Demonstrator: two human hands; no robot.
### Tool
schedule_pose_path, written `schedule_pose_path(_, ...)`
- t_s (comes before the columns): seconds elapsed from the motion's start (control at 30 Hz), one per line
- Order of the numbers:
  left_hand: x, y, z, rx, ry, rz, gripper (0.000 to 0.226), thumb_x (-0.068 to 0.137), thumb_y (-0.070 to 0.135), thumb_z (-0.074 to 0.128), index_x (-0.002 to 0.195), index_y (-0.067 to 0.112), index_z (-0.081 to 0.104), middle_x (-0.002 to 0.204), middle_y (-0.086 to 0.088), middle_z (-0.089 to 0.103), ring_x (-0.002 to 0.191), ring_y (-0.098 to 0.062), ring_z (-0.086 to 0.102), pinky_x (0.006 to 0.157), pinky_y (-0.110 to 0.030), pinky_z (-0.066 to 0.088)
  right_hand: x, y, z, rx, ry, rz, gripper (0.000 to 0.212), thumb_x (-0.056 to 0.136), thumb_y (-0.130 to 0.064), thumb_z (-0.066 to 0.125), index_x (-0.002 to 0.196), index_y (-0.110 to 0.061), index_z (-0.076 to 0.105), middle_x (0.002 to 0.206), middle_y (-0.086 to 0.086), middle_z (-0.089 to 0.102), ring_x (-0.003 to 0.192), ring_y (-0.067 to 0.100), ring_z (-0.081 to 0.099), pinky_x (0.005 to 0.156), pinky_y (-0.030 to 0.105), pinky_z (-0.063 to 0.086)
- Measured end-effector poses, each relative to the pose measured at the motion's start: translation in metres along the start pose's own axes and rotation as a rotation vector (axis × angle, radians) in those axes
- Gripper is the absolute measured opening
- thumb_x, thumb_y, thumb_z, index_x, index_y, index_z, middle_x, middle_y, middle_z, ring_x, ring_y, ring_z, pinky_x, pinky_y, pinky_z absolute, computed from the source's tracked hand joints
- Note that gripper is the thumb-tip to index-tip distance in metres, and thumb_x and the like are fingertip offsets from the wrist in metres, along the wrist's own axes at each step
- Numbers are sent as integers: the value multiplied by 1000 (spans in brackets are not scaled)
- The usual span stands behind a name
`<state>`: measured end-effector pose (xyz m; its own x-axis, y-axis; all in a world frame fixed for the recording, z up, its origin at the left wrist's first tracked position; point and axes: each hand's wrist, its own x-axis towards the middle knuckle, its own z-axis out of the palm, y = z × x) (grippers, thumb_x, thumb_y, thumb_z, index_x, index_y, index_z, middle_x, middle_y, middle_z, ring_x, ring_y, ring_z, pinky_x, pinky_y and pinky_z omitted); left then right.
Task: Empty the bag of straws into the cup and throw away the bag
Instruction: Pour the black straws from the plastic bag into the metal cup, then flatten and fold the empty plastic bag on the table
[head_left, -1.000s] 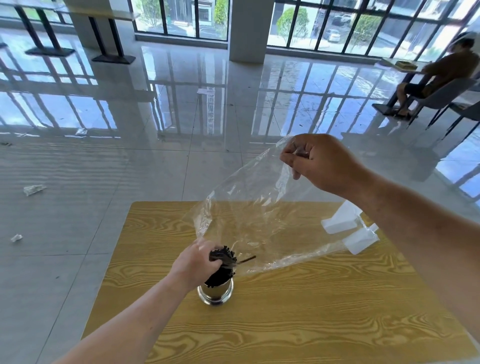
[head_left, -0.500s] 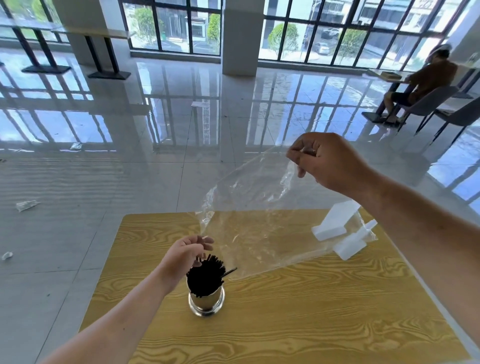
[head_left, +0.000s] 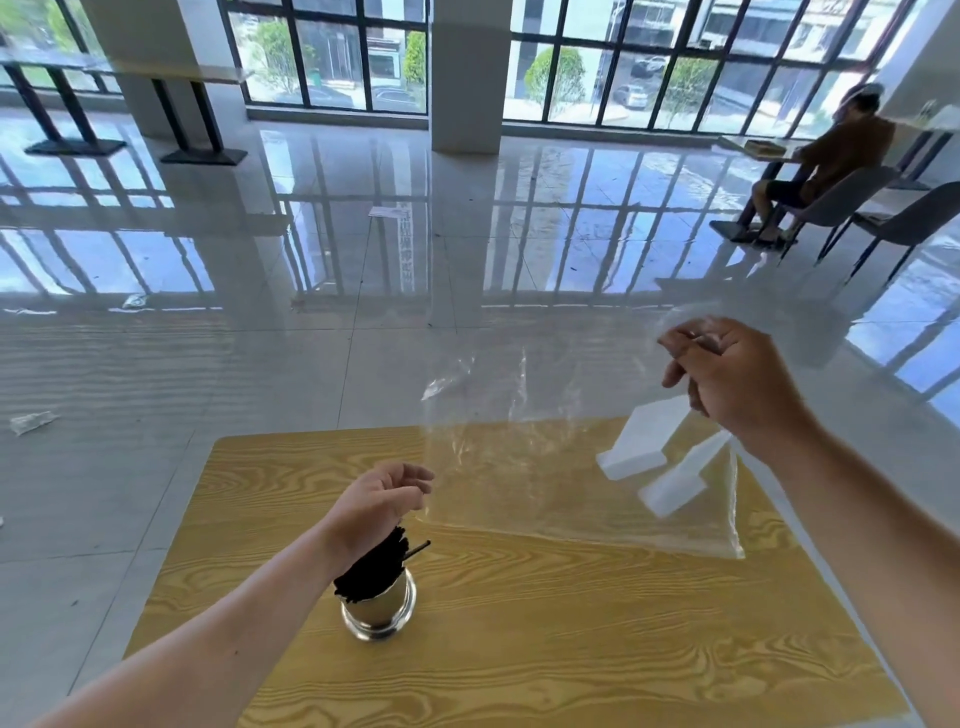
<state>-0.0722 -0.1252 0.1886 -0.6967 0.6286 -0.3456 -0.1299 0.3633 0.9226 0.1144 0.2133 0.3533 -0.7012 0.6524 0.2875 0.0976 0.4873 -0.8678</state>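
Observation:
A shiny metal cup (head_left: 379, 608) stands on the wooden table (head_left: 571, 649), packed with black straws (head_left: 371, 566); one straw leans out to the right. My left hand (head_left: 376, 501) hovers just above the straws with loosely curled fingers and holds nothing. My right hand (head_left: 727, 376) is raised at the right and pinches the top edge of the clear plastic bag (head_left: 545, 462). The bag hangs spread out above the table and looks empty.
Two white foam blocks (head_left: 654, 452) lie on the table's far right part, seen through the bag. Scraps of plastic (head_left: 31, 421) lie on the shiny tiled floor at left. A person sits on a chair (head_left: 831, 197) at a far table.
My right hand has carried the bag up and to the right, away from the cup. My left hand has let go of the straws and lifted slightly.

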Motion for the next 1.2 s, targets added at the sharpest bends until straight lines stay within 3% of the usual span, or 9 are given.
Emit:
schedule_pose_path(0.13,9,0,12,231,99,86,35,94,37,72,126,37,60,120,10,69,104,-6,70,85,-27,56,-21,49,-8,125,144,148,13,105,-20,68,94,-15,71,64,3,72,38,11,47,38,22,39)
schedule_pose_path(0.3,19,2,23,384,225,80,65,92,52,72,148,34,45,140,8,56,103,-3,65,91,-37,56,-56,104,3,255,255,319,18,107,-23,63,94,-14,72,72,7,75,39,12,48,38,24,41)
schedule_pose_path(0.47,28,0,43,412,294,-3,95,84,62,79,158,26,32,161,-9,38,137,-28,53,114,-49,45,-80,136,34,425,339,483,19,107,-25,65,91,-18,70,70,5,76,37,10,47,37,24,43)
schedule_pose_path(0.53,34,0,56,449,300,-15,98,83,64,78,158,24,30,162,-12,35,141,-31,48,113,-48,43,-86,149,45,478,356,534,20,107,-25,65,89,-17,70,71,6,76,37,11,48,36,23,43)
schedule_pose_path(0.8,42,-7,105,644,120,-55,76,91,60,70,150,30,34,157,-4,36,116,-27,66,99,-45,55,-112,186,90,625,447,803,7,107,-24,65,103,-19,69,72,0,77,44,13,61,41,27,52)
schedule_pose_path(0.9,40,-19,126,778,10,-25,74,93,60,64,153,30,32,156,-3,37,127,-28,59,101,-43,54,-127,199,106,747,471,913,3,109,-19,62,106,-21,63,72,1,78,53,19,72,44,31,56)
schedule_pose_path(1.03,41,-51,155,950,-170,16,86,95,64,58,164,27,21,172,-3,22,157,-28,27,125,-45,33,-148,228,122,818,491,1069,11,109,-15,61,119,-9,60,87,16,81,63,30,76,56,40,63)
schedule_pose_path(1.1,44,-73,168,1009,-225,16,90,95,68,55,166,30,15,177,-2,11,162,-27,13,129,-45,21,-160,243,128,822,471,1143,17,110,-15,60,125,-8,58,103,21,81,73,33,78,70,47,66)
schedule_pose_path(1.2,48,-111,186,1138,-284,17,96,96,74,47,169,29,2,179,-3,-2,164,-27,1,130,-42,4,-181,262,132,713,363,1189,17,111,-14,58,124,-4,60,98,17,82,79,30,80,67,44,66)
